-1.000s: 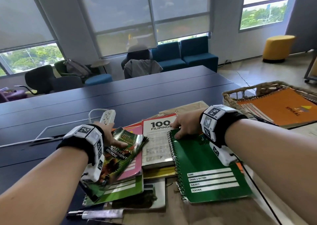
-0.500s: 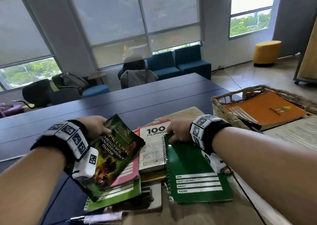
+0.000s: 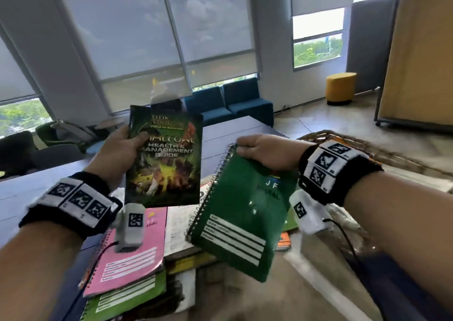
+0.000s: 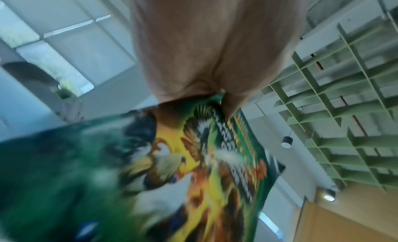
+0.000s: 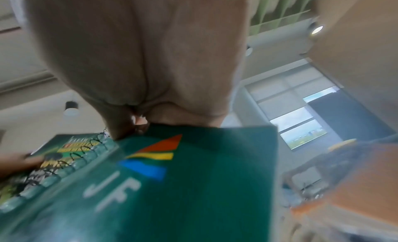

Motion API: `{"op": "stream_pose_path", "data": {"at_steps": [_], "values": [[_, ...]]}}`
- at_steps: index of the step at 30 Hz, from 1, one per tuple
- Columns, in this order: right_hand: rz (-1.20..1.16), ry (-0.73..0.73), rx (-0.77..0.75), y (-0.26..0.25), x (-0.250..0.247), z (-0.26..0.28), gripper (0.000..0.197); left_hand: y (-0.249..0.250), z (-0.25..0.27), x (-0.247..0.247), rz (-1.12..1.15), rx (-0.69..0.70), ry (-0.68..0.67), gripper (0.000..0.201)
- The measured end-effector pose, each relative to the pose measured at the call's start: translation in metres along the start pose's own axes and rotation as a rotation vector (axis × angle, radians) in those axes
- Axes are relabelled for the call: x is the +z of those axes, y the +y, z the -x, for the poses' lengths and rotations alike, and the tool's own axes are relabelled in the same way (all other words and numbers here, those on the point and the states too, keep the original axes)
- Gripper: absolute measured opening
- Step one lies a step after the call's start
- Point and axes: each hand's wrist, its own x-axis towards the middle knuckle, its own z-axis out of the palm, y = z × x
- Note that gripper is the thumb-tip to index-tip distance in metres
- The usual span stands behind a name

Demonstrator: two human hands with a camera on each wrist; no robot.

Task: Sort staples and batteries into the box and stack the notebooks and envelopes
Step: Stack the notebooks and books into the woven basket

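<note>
Head view first: both hands are up off the table, each with a book in it. The left hand (image 3: 117, 149) grips a glossy guide (image 3: 164, 159) by its upper left edge, thumb across the cover, fingers behind; the guide stands nearly upright, its cover with a rooster facing the person. The right hand (image 3: 267, 153) pinches a green notebook (image 3: 240, 213) at its top edge near the spiral, so the notebook hangs tilted, its lower corner over the pile. The two books are close side by side in the air; whether their edges touch I cannot tell.

Below them the pile lies on the dark table (image 3: 29, 193): a pink notebook (image 3: 137, 252) on top at the left, a lighter green notebook (image 3: 132, 293) under it, and a white-covered book (image 3: 179, 230) partly showing between the held ones. A wicker basket (image 3: 382, 154) sits at the right, behind the right wrist, with something orange in it. No box, staples, batteries or envelopes can be made out.

Left wrist view shows the thumb and palm clamped on the guide's corner (image 4: 215, 143), blurred. Right wrist view shows fingers (image 5: 129, 124) closed on the green cover (image 5: 193, 186), marked "JF" with a coloured stripe emblem, the coil running along its left.
</note>
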Motion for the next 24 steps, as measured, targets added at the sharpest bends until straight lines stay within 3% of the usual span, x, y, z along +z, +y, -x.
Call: {"op": "stream_pose_path", "data": {"at_steps": [5, 13, 16, 20, 24], "values": [[-0.176, 0.278, 0.013, 0.022, -0.059, 0.036, 0.019, 0.007, 0.005, 0.061, 0.284, 0.126, 0.071, 0.019], [-0.167, 0.601, 0.264, 0.105, -0.157, 0.114, 0.022, 0.018, 0.002, 0.154, 0.623, 0.046, 0.034, 0.039], [-0.115, 0.538, 0.415, 0.139, -0.171, 0.132, 0.027, 0.025, 0.003, 0.185, 0.635, 0.013, -0.015, 0.034], [0.146, 0.415, 0.581, 0.168, -0.166, 0.135, 0.045, 0.030, 0.002, 0.219, 0.623, 0.000, -0.045, 0.033], [0.374, 0.267, 0.611, 0.181, -0.150, 0.119, 0.040, 0.034, 0.001, 0.242, 0.619, 0.031, -0.071, 0.025]]}}
